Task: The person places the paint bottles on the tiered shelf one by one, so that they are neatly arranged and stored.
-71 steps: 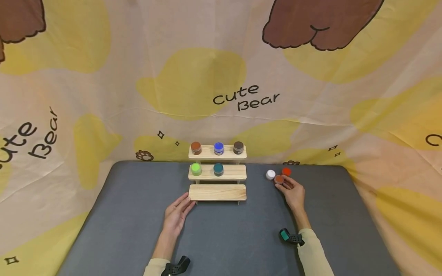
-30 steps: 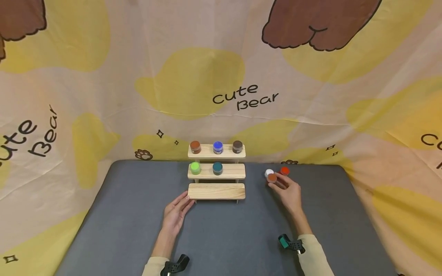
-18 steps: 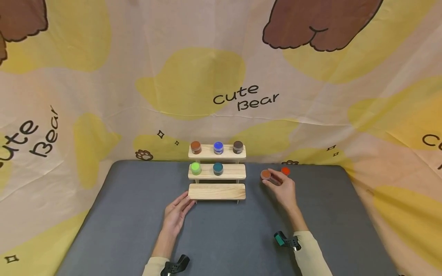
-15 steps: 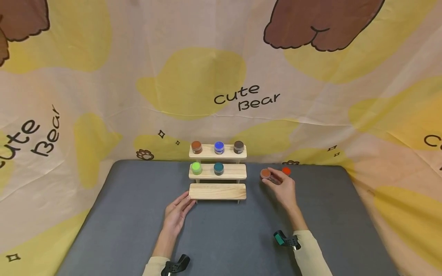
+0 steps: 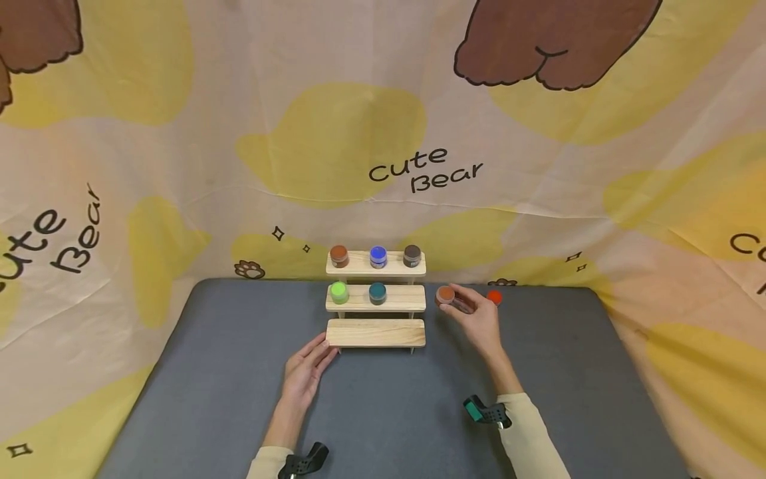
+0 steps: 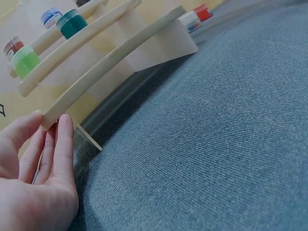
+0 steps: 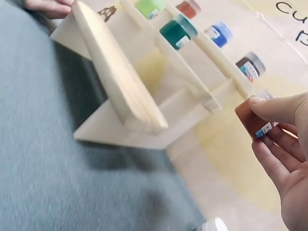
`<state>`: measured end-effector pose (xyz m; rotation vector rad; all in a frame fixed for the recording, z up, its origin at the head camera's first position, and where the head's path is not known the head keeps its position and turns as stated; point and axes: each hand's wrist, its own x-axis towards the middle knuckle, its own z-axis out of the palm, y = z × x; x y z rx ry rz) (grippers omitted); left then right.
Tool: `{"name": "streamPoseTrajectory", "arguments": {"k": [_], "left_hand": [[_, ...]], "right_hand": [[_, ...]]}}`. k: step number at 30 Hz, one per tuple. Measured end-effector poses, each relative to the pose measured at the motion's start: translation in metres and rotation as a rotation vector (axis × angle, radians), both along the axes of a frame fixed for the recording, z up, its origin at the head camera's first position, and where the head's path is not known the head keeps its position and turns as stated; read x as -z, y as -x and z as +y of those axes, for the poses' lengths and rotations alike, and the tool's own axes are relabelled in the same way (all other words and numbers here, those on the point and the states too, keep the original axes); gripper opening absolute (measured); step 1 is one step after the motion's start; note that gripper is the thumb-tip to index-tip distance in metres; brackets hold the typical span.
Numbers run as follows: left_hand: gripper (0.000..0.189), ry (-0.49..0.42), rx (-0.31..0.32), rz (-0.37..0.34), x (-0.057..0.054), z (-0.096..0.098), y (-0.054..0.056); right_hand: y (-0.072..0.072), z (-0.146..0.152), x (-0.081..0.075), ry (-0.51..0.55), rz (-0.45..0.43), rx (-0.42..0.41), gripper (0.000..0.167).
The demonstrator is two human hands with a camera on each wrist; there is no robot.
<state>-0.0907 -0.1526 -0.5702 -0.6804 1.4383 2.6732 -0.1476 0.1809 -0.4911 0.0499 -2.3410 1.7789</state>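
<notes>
My left hand (image 5: 303,377) pinches the left end of the lowest shelf of a three-tier wooden display stand (image 5: 376,332); the left wrist view shows the thumb (image 6: 24,127) on one side and fingers beneath. My right hand (image 5: 481,326) holds a small brown paint jar (image 5: 445,295) between thumb and fingers, just right of the middle shelf and apart from it. On the top shelf stand a red-brown jar (image 5: 339,256), a blue jar (image 5: 378,257) and a dark brown jar (image 5: 411,255). The middle shelf bears a light green jar (image 5: 339,293) and a teal jar (image 5: 378,293).
A red-lidded jar (image 5: 494,297) stands on the grey table (image 5: 239,346) beyond my right hand. Beside it, a white jar (image 6: 190,21) appears in the left wrist view; my hand mostly covers it in the head view. A printed cloth (image 5: 335,146) hangs behind the table.
My right hand has lifted the brown jar from beside the white and red jars and carried it left towards the stand. The left hand keeps its place on the lowest shelf.
</notes>
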Motion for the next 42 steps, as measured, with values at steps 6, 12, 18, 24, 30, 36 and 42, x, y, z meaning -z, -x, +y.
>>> {"name": "streamPoseTrajectory", "arguments": {"k": [6,12,18,24,30,36,42], "left_hand": [[0.048,0.018,0.008,-0.013,-0.001,-0.002,0.001],[0.047,0.019,0.015,-0.018,-0.001,-0.002,0.0],[0.047,0.004,0.016,-0.016,-0.001,-0.001,-0.001],[0.047,0.006,0.01,-0.013,-0.001,0.001,-0.001],[0.047,0.004,0.01,-0.017,-0.001,0.002,0.0],[0.048,0.009,0.001,-0.012,-0.001,0.001,0.0],[0.047,0.005,0.002,-0.013,-0.001,0.001,-0.001]], "right_hand": [[0.002,-0.015,-0.011,0.03,-0.007,-0.059,0.049],[-0.006,-0.034,-0.038,-0.017,-0.023,-0.114,0.047],[0.006,-0.039,-0.019,0.032,-0.031,-0.139,0.047],[0.016,-0.043,-0.002,0.057,-0.019,-0.141,0.047],[0.018,-0.047,-0.002,0.053,-0.013,-0.138,0.047],[0.019,-0.05,-0.001,0.031,0.01,-0.147,0.046],[0.02,-0.051,0.002,0.013,0.002,-0.138,0.046]]}}
